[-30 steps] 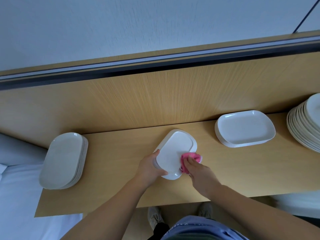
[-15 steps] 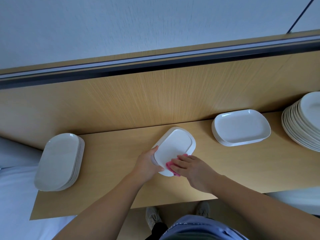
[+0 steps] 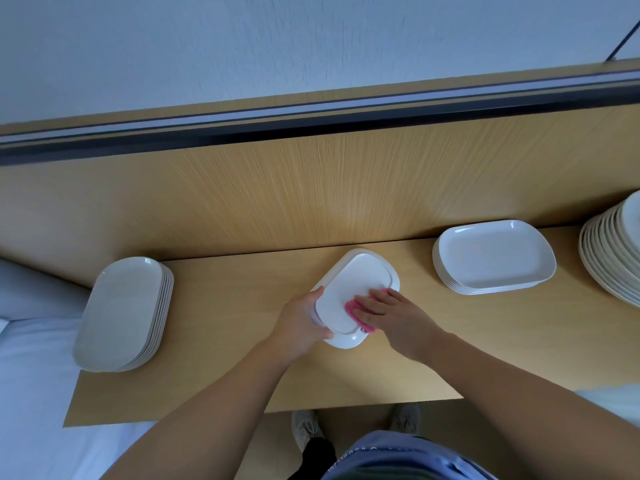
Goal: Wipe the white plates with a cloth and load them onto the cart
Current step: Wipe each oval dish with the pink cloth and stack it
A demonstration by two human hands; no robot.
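Observation:
A white rectangular plate [image 3: 349,289] lies upside down, slightly tilted, over the middle of the wooden shelf [image 3: 225,306]. My left hand [image 3: 301,323] grips its near left edge, thumb on top. My right hand [image 3: 388,310] presses a pink cloth [image 3: 351,308] onto the plate's right side with straight fingers; most of the cloth is hidden under the hand. A stack of white oblong plates [image 3: 121,313] sits at the shelf's left end. Another stack of white rectangular plates [image 3: 491,258] stands to the right.
A taller stack of round cream plates [image 3: 613,254] stands at the far right edge. A wooden back panel [image 3: 311,188] rises behind the shelf, with a wall above. White fabric [image 3: 31,393] lies at lower left. My shoes [image 3: 304,431] show below the shelf's front edge.
My right hand slid the pink cloth from the plate's near right corner leftward, then back onto its right side. The left hand keeps its grip on the plate.

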